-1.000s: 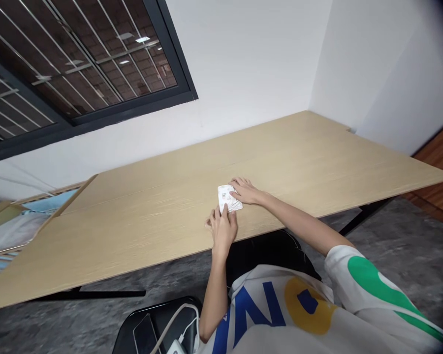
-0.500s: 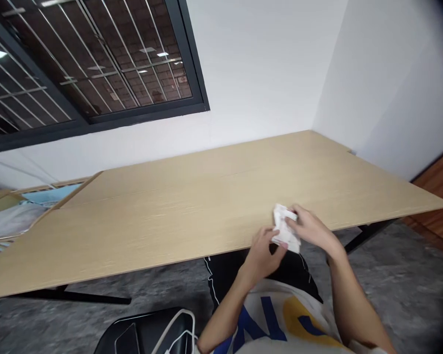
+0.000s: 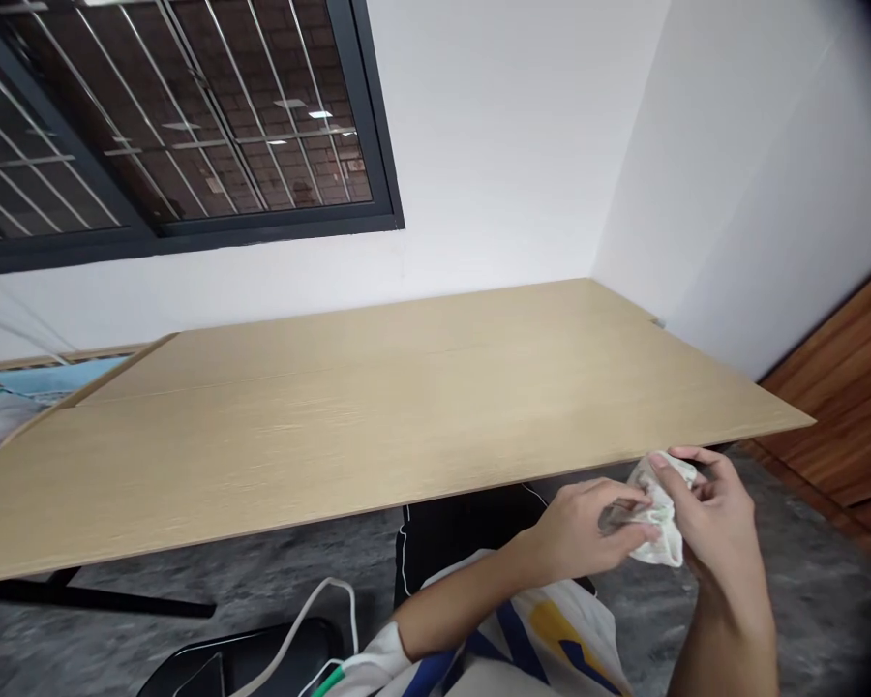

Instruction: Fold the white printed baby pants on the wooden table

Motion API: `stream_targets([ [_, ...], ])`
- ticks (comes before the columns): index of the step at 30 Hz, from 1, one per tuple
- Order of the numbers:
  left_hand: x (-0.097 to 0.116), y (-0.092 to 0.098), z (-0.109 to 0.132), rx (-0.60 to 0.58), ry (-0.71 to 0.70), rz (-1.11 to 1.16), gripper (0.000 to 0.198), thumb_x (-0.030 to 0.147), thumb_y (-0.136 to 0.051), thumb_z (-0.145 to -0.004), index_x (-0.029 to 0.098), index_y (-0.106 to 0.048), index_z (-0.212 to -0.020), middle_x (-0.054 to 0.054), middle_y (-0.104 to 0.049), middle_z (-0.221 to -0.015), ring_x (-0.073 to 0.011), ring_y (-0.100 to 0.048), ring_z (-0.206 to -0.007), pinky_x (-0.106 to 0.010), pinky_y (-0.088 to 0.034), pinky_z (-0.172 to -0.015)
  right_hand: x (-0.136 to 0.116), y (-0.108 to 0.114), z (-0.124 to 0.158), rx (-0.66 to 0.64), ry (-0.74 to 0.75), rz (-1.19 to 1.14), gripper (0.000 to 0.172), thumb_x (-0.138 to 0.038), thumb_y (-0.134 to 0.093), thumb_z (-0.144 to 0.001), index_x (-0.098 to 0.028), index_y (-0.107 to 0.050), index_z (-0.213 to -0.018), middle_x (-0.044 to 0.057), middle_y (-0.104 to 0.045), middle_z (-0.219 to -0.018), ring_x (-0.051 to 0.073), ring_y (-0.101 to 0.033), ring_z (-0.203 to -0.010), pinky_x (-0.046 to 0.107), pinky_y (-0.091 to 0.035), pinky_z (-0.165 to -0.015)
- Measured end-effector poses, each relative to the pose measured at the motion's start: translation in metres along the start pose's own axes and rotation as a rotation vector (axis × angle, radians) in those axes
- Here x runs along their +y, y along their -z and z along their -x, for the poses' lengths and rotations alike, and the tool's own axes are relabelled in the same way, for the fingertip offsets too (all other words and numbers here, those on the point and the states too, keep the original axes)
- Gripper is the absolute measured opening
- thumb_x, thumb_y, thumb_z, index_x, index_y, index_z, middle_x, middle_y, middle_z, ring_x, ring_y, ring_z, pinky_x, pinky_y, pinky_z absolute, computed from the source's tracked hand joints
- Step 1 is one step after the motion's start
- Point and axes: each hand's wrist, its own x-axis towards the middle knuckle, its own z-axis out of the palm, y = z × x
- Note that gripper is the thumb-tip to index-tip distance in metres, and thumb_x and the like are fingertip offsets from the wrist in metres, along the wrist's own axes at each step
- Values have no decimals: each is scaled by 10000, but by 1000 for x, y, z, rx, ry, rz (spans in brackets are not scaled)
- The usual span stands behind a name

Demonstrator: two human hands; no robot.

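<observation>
A crumpled white tissue (image 3: 664,537) is held between my two hands, just off the front edge of the wooden table (image 3: 377,387) near its right end. My right hand (image 3: 722,518) grips it from the right, thumb on top and fingers curled behind. From the left, my left hand (image 3: 587,528) pinches the near side of it between thumb and fingertips. Part of the tissue is covered by the fingers.
A black stool or chair seat (image 3: 261,649) with a white cable (image 3: 312,605) stands at lower left. Past the table's left end lie bags in a box-like container (image 3: 94,387). A barred window (image 3: 210,116) is behind. Brown wood panelling (image 3: 834,416) stands at right.
Both hands have moved right with the tissue, from over the table's edge to beyond it. The tissue is more bunched up now. The view has shifted a little to the right.
</observation>
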Motion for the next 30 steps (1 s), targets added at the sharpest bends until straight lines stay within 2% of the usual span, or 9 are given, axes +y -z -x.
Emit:
stream_targets([
  [3,0,8,-1,55,63,-34,312,356,-625,-962,188,-733,-1203,-69,-795,-1045,-185,-733,-899,-313,-572,-891,-9,-9,6,-112,-40,-140,567,-479,-854,-804,-249,-581,-1245,39,-731,-878,176,-674,-603,253,-533,-471],
  [6,-2,15,-2,104,129,-25,298,356,-582,-980,161,-733,-1148,-65,-788,-930,-170,-720,-803,-296,-580,-805,-18,-18,15,-245,36,-170,636,-433,-856,-818,-267,-530,-1338,79,-737,-1047,189,-724,-729,245,-564,-515],
  [10,-4,25,-3,152,121,133,296,385,-586,-998,148,-714,-1121,-97,-794,-1025,-195,-759,-938,-310,-599,-876,-23,-27,24,-314,134,-195,689,-376,-850,-834,-289,-493,-1417,123,-683,-1294,257,-729,-1099,314,-642,-778],
  [12,-1,31,-5,175,111,207,307,407,-608,-996,144,-707,-1119,-117,-792,-1076,-212,-764,-994,-332,-604,-912,-25,-30,27,-315,165,-201,702,-355,-840,-845,-290,-488,-1449,140,-652,-1366,273,-705,-1174,343,-643,-835],
  [17,13,47,-4,201,126,273,334,465,-650,-981,156,-711,-1093,-122,-794,-1085,-217,-766,-1002,-334,-609,-901,-33,-31,30,-303,225,-228,635,-323,-786,-898,-292,-510,-1468,127,-701,-1280,269,-725,-1130,358,-644,-827],
  [20,18,60,2,241,134,277,352,492,-655,-976,160,-703,-1083,-106,-794,-1009,-195,-761,-914,-303,-602,-830,-38,-32,31,-286,261,-226,578,-304,-778,-906,-291,-548,-1436,113,-740,-1203,249,-752,-1010,315,-634,-688],
  [24,22,94,13,423,97,165,362,527,-641,-977,172,-692,-1024,-53,-756,-858,-143,-702,-746,-235,-550,-683,-50,-39,22,-211,358,-203,481,-295,-784,-899,-269,-603,-1344,101,-770,-1096,243,-755,-927,279,-567,-544],
  [27,26,130,17,622,10,-14,345,521,-642,-975,179,-688,-981,-36,-720,-842,-133,-669,-737,-219,-524,-652,-66,-52,3,-146,458,-232,347,-298,-786,-900,-278,-596,-1190,77,-766,-1060,246,-753,-963,327,-609,-681],
  [30,31,170,18,759,-103,-177,243,436,-682,-965,199,-666,-1017,-44,-711,-937,-146,-676,-857,-245,-546,-765,-83,-71,-24,-205,609,-240,215,-275,-725,-943,-291,-527,-1027,58,-743,-1063,243,-739,-998,387,-608,-806],
])
